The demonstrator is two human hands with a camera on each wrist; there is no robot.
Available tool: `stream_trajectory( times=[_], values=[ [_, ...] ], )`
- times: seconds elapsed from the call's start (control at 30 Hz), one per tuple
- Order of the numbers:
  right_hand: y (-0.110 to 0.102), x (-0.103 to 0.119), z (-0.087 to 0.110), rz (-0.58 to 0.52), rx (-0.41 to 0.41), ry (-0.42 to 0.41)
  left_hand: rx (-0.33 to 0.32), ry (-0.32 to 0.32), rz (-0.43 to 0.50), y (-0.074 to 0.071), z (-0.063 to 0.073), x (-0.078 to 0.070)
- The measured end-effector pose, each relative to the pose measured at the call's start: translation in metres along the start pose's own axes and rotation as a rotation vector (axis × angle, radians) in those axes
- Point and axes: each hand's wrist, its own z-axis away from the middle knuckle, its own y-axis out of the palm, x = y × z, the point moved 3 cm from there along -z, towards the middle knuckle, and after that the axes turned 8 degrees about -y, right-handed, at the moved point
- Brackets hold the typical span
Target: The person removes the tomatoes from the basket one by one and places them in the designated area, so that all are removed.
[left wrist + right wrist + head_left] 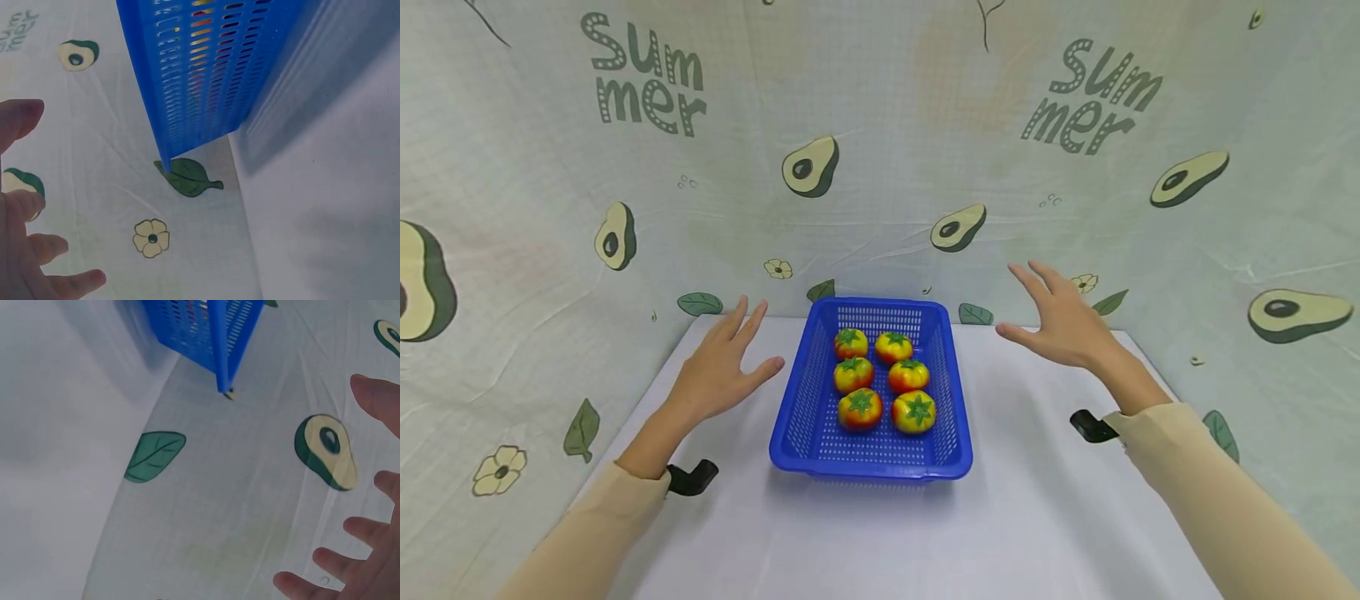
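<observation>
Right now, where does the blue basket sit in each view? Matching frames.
Head: the blue basket is around the middle, slightly below centre, whole.
Left wrist: top, around centre, cut off by the upper edge.
Right wrist: top, around centre, also cut off by the upper edge.
Shared landmark: the white tabletop, bottom centre in head, right side in left wrist, left side in right wrist.

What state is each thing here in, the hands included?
Left hand: raised, spread, holding nothing
Right hand: raised, spread, holding nothing
Blue basket: upright, uncovered, partly filled
Six red-and-yellow tomatoes: whole, untouched, inside the basket
Printed cloth: hung up, creased
</observation>
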Motion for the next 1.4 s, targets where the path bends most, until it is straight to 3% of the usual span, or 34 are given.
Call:
stream_trajectory(
  times=[0.3,0.73,1.13,1.4],
  values=[
    [-0.001,0.019,-0.033,-0.092,0.014,-0.081,0.121,-0.011,0.23,0.017,-0.003,-0.009],
    [0.017,0.049,-0.074,-0.201,0.03,-0.149,0.179,0.032,0.493,0.037,-0.002,-0.012],
    [0.037,0.071,-0.097,-0.27,0.082,-0.184,0.234,0.118,0.527,0.052,0.006,-0.012],
    [0.063,0.077,-0.113,-0.318,0.119,-0.218,0.268,0.144,0.533,0.056,0.01,-0.006]
  ],
)
